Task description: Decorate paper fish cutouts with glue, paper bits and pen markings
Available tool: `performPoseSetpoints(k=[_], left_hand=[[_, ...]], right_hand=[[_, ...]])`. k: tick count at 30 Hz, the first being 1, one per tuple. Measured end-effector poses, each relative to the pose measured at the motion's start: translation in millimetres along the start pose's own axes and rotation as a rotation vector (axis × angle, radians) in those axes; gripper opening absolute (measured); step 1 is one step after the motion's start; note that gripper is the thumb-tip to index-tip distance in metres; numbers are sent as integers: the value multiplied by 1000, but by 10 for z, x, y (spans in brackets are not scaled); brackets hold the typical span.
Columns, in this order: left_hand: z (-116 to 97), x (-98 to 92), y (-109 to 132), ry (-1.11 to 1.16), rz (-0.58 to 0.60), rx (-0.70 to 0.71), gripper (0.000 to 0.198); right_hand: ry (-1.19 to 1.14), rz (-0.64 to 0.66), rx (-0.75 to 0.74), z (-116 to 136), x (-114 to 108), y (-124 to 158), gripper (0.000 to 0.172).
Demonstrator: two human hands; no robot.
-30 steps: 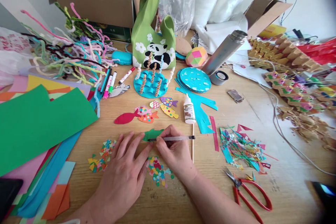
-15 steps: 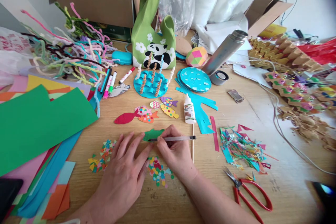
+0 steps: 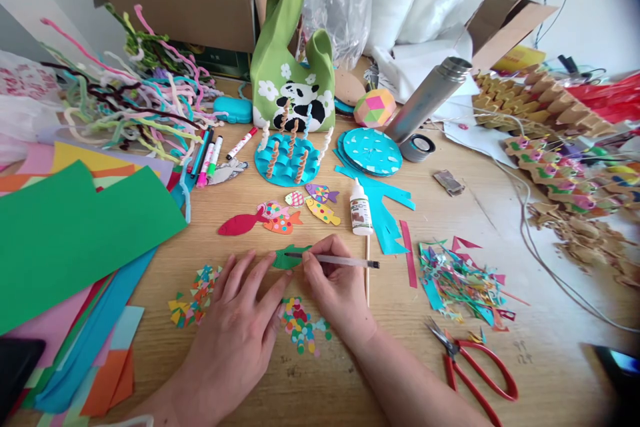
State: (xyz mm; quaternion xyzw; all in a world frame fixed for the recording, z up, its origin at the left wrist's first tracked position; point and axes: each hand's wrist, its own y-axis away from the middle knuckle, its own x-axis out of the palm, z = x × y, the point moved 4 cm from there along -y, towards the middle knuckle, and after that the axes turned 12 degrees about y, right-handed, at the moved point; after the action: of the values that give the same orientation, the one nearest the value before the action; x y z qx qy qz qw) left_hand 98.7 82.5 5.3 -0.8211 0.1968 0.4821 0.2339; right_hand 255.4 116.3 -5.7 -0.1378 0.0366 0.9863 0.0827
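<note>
A small green paper fish [image 3: 287,259] lies flat on the table between my two hands. My left hand [image 3: 245,307] rests with its fingers spread, the fingertips at the fish's left and lower edge. Pinched in my right hand [image 3: 335,280] is a pen [image 3: 345,260] with a clear barrel, its tip on the green paper. Paper dots [image 3: 303,323] lie between my hands, and small paper triangles [image 3: 193,300] sit left of my left hand. Beyond them are a red paper fish [image 3: 237,223] and several decorated paper fish [image 3: 323,211].
A glue bottle [image 3: 361,210] stands ahead of my right hand, near a wooden stick [image 3: 368,280]. To the right lie paper scraps [image 3: 460,283] and red-handled scissors [image 3: 480,367]. Coloured paper sheets [image 3: 100,233] cover the left side. A steel flask [image 3: 430,100] stands farther back.
My right hand has shifted slightly, and the pen tip has moved up on the green fish. More of the fish's right side now shows. My left hand stays put.
</note>
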Motion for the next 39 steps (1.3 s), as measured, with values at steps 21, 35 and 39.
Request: performPoseSetpoints(k=[21, 35, 39], left_hand=[[-3, -6, 7, 42, -36, -22, 39], [3, -1, 6, -9, 6, 3, 44], [2, 1, 4, -6, 5, 5, 44]], right_hand=[[6, -4, 3, -68, 14, 20, 17], [9, 5, 13, -67, 16, 16, 17], [9, 14, 12, -67, 18, 17, 17]])
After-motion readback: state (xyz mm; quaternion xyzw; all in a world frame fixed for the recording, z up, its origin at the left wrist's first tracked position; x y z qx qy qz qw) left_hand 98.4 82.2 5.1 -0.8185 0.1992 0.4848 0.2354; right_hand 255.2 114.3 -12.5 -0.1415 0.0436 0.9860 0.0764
